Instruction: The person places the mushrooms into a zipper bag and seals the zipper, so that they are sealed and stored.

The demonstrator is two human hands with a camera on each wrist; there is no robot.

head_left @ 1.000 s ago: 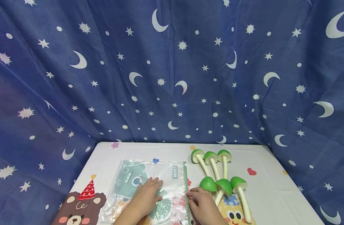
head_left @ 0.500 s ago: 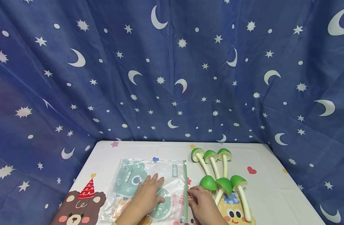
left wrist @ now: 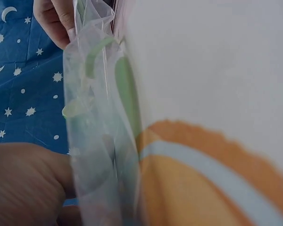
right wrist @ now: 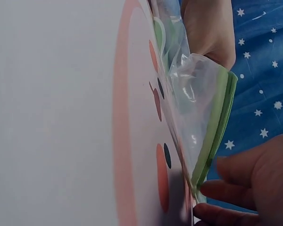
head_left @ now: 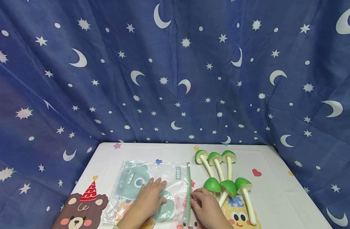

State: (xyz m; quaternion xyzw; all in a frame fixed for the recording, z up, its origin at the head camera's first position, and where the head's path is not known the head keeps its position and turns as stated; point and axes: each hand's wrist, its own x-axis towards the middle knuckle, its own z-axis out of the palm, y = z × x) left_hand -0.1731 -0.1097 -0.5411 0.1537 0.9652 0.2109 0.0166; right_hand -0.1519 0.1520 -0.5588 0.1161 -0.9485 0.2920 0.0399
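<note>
A clear plastic zip bag [head_left: 172, 171] with a blue-green printed figure lies flat on the table. My left hand [head_left: 150, 198] rests spread on its middle, palm down. At the bag's right side runs a green zip strip [head_left: 188, 187], where my right hand [head_left: 206, 205] touches the edge with its fingertips. In the right wrist view the strip [right wrist: 217, 117] stands up from the table near the right fingertips [right wrist: 210, 188], and the thumb is apart from the other fingers. The left wrist view shows the bag [left wrist: 92, 136] edge-on.
Several green-capped, white-stemmed toy mushrooms [head_left: 227, 189] lie close to the right of my right hand. The tablecloth [head_left: 169, 152] has printed animals, hearts and stars. Behind it hangs a blue curtain [head_left: 192, 111] with moons and stars.
Both hands stay in nearly the same places, the left on the bag and the right at its zip strip. The strip's near part shifts slightly. The view tilts a little downward.
</note>
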